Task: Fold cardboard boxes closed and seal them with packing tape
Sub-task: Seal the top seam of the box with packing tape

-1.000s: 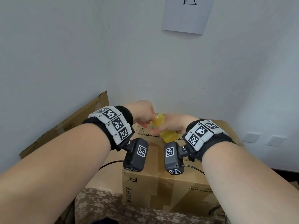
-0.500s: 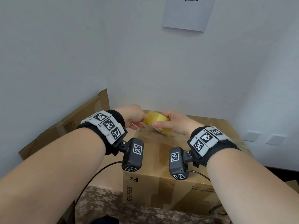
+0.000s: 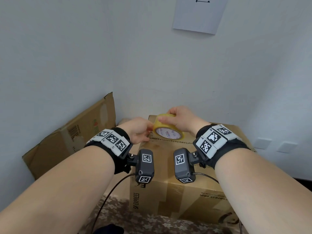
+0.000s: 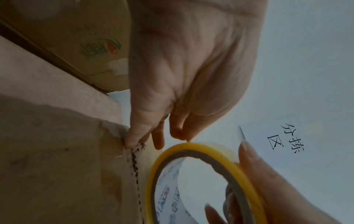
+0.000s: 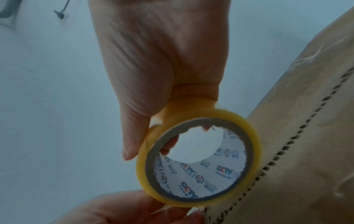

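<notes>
The right hand (image 3: 181, 119) grips the roll (image 3: 168, 130); the left hand (image 3: 137, 132) pins the tape end onto the box (image 3: 168, 188). Keep that end pressed and pull the roll straight along the seam

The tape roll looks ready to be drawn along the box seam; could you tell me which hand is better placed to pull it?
Right, probably. The right hand grips the tape roll over the box, while the left hand touches the box's far-left edge.

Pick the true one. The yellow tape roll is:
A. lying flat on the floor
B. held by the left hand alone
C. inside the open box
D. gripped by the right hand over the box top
D: the right hand wraps its fingers over the tape roll above the closed cardboard box.
</notes>
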